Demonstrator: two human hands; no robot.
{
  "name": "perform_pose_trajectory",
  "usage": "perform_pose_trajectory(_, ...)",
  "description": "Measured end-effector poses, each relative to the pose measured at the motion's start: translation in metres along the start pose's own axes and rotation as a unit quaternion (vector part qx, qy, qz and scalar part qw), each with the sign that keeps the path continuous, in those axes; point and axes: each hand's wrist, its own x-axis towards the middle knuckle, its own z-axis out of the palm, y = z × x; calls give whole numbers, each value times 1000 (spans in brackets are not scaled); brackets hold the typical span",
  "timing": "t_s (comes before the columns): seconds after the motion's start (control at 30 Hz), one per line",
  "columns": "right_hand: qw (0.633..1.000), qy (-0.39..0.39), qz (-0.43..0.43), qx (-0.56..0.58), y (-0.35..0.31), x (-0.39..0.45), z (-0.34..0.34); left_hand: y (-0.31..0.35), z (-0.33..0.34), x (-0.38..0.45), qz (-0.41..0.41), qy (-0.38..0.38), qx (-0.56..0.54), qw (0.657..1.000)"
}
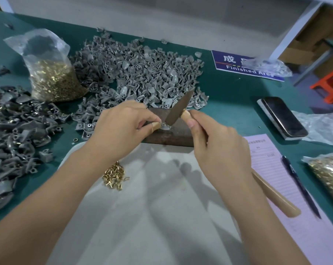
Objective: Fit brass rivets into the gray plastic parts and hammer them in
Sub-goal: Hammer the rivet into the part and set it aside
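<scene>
Head view: left hand (121, 129) pinches a small gray plastic part (164, 127), apparently with a rivet in it, on a rusty brown metal block (173, 134). Right hand (219, 150) grips a wooden-handled hammer (178, 109), its dark head touching the part. Loose brass rivets (114, 175) lie near-left on gray cloth (152, 207).

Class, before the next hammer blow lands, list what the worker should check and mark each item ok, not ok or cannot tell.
1. Gray part rests on the metal block: ok.
2. Left hand pinches the part steady: ok.
3. Right hand grips the hammer handle: ok.
4. Hammer head sits over the part: ok.
5. Rivet seated straight in the part: cannot tell.
6. Left fingertips away from the strike point: not ok, they are right beside it.
</scene>
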Motion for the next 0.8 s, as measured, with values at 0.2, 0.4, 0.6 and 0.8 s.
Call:
perform_pose_trajectory(0.2,985,147,21,89,3,2,-5,1,-1,1,24,15,3,1000)
perform_pose_trajectory(0.4,997,77,-12,14,3,-1,-5,-1,0,1,34,21,11,999)
perform_pose_trajectory(0.6,997,63,-18,39,-2,0,-1,-1,0,2,40,28,15,999)
perform_pose_trajectory(0.8,996,92,2,-2,4,-2,5,-1,1,1,29,19,10,999)
